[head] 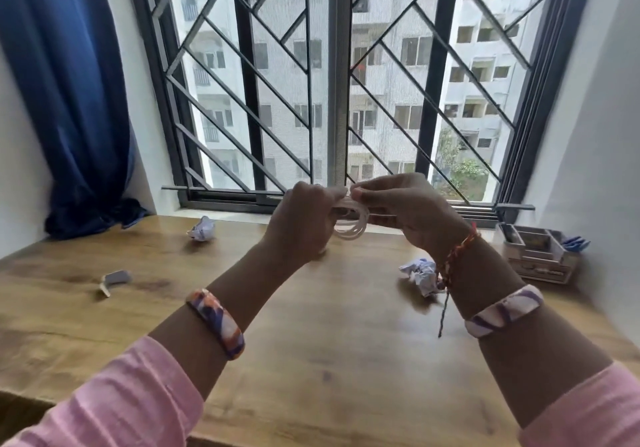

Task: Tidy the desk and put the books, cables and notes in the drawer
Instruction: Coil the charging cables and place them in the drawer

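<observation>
A white cable (351, 223) wound into several loops hangs in the air above the wooden desk (329, 360). My left hand (304, 218) grips the coil from the left, fingers curled round it. From the right, my right hand (398, 207) pinches the cable's end at the top of the coil. One crumpled paper note (202, 230) lies at the back left of the desk. Another crumpled note (420, 275) lies right of centre, partly hidden behind my right wrist.
A small grey and white object (114, 281) lies on the desk's left side. A wooden desk organiser (536, 252) stands at the back right by the wall. A blue curtain (69, 100) hangs at the left and reaches the desk. A barred window (329, 82) runs behind.
</observation>
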Demonstrator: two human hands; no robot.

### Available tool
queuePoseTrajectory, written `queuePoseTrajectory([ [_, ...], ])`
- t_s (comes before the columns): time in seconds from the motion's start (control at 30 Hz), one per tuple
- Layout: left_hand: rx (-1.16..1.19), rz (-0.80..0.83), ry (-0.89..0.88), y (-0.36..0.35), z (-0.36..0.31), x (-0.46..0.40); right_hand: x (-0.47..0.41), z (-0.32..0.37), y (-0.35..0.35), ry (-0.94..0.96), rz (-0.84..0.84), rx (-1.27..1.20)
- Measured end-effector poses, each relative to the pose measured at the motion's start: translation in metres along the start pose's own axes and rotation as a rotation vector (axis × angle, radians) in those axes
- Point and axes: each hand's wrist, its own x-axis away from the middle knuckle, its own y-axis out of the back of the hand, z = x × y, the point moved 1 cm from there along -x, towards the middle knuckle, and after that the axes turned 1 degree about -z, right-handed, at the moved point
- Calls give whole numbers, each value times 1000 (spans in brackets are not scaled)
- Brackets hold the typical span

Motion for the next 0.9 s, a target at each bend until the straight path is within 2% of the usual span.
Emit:
queuePoseTrajectory([
  [0.07,53,89,98,0,4,-6,0,1,-9,142,-77,111],
  [0.13,145,155,219,3,14,-9,-3,0,-7,207,-175,186],
  [0.23,339,292,372,-2,31,9,-11,12,13,177,-306,54],
  [0.33,483,245,449,-14,33,23,-17,26,14,178,-245,35],
  [0.5,500,168,495,-11,24,4,-21,17,-12,207,-123,198],
  [0.57,454,144,517,-7,25,-3,-20,10,-16,266,-82,240],
  [0.63,498,148,616,-5,28,-8,-17,4,-23,383,-66,287],
  [0.77,1103,107,1100,2,30,-10,-9,-6,-29,592,-148,326],
  [0.83,1316,38,1202,4,34,-8,-4,-12,-26,623,-143,301],
  [0.9,1440,28,1187,3,35,-6,-1,-19,-27,612,-83,265],
])
